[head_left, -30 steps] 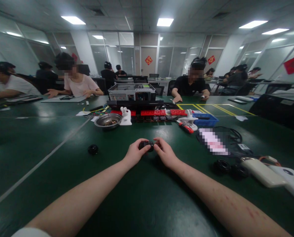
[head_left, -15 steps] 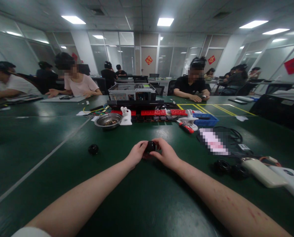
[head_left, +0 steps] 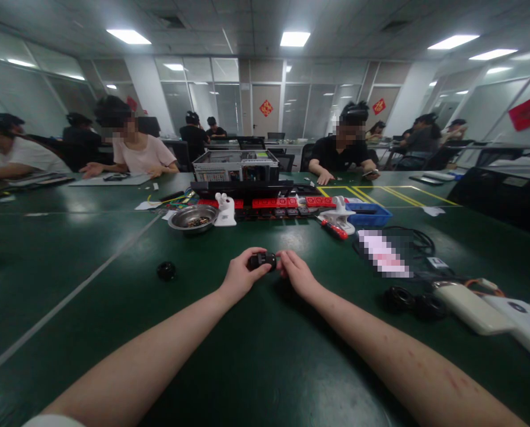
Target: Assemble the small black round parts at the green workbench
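Above the green table [head_left: 167, 332], my left hand [head_left: 240, 276] is closed around a black ribbed cylinder [head_left: 265, 260] that looks like a small lens. The cylinder lies on its side, its end pointing right. Close to that end is my right hand [head_left: 298, 274], its fingers curled and pressed together. Whatever the right fingertips pinch is too small and too hidden to name. A round black part [head_left: 166, 270] with a hollow lies on the table to the left. Two black ring-like parts, one of them a ridged ring [head_left: 399, 298], lie to the right.
Farther back stand a metal bowl [head_left: 180, 220] of small screws, white stands [head_left: 224, 210], a red-handled screwdriver [head_left: 335, 229], a blue tray [head_left: 369, 214] and an open computer case [head_left: 236, 166]. Cables and a cream-coloured box [head_left: 473, 308] lie right. Co-workers sit across the table.
The black cylinder has turned sideways in my left hand and shows its ribbed side. My right hand has come off its body to the right end. A co-worker's hand opposite has moved left.
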The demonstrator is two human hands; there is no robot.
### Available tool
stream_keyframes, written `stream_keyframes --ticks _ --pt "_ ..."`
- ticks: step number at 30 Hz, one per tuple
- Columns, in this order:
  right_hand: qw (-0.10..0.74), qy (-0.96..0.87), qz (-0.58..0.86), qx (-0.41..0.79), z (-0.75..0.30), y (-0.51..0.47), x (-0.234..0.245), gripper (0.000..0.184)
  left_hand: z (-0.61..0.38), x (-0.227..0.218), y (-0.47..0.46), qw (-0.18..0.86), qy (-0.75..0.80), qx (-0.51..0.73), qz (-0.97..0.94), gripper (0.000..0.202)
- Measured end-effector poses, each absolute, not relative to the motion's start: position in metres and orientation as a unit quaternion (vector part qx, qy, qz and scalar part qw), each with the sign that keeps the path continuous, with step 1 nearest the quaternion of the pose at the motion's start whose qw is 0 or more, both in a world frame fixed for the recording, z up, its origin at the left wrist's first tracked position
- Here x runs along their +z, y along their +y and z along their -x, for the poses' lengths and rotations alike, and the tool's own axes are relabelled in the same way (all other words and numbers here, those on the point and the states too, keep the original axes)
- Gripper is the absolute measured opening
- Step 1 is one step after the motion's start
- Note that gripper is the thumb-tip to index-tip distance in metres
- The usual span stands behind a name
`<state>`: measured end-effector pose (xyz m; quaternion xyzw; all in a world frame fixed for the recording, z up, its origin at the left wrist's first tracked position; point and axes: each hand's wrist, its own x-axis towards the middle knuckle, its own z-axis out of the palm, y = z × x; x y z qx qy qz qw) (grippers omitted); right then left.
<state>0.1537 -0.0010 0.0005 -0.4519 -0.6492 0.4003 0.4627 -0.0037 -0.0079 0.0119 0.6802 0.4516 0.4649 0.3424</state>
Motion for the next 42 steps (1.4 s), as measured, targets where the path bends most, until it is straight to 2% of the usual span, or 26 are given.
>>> stream_keyframes --ticks 3,7,11,14,17,21,24,27,29,32,36,39,42 --pt "0.452 -0.628 0.43 0.465 -0.153 0.001 0.0 0.041 0.005 0.016 -0.011 0.306 0.449 0.45 -0.709 0.041" --pt "0.447 -0.645 0.426 0.45 -0.154 -0.002 0.001 0.032 0.005 0.018 -0.012 0.315 0.452 0.441 -0.709 0.04" --pt "0.437 -0.713 0.437 0.331 -0.156 -0.008 0.007 0.024 0.002 0.013 -0.008 0.443 0.441 0.448 -0.639 0.04" --pt "0.408 -0.777 0.429 0.214 -0.158 -0.013 0.011 0.03 -0.001 0.007 -0.003 0.556 0.444 0.441 -0.547 0.039" --pt "0.393 -0.804 0.417 0.159 -0.158 -0.016 0.013 0.036 -0.002 0.005 0.001 0.585 0.45 0.438 -0.513 0.037" --pt "0.414 -0.769 0.44 0.206 -0.157 -0.013 0.01 0.038 -0.001 0.005 0.001 0.534 0.449 0.462 -0.548 0.035" --pt "0.411 -0.743 0.46 0.258 -0.157 -0.008 0.008 0.027 0.003 0.007 -0.001 0.426 0.461 0.468 -0.621 0.033" --pt "0.385 -0.739 0.468 0.295 -0.157 -0.005 0.006 0.038 0.005 0.011 -0.005 0.33 0.474 0.446 -0.684 0.032" --pt "0.377 -0.74 0.466 0.304 -0.157 -0.005 0.005 0.042 0.006 0.015 -0.007 0.306 0.476 0.426 -0.706 0.032" --pt "0.376 -0.748 0.459 0.298 -0.156 -0.006 0.005 0.035 0.005 0.017 -0.009 0.309 0.468 0.417 -0.715 0.034" --pt "0.386 -0.764 0.446 0.261 -0.157 -0.008 0.007 0.019 0.002 0.011 -0.005 0.425 0.444 0.443 -0.652 0.038" --pt "0.379 -0.802 0.419 0.194 -0.159 -0.011 0.01 0.031 0.0 0.005 0.001 0.548 0.44 0.438 -0.561 0.038" --pt "0.372 -0.821 0.404 0.158 -0.16 -0.014 0.011 0.036 -0.001 0.005 0.004 0.589 0.446 0.423 -0.525 0.035"
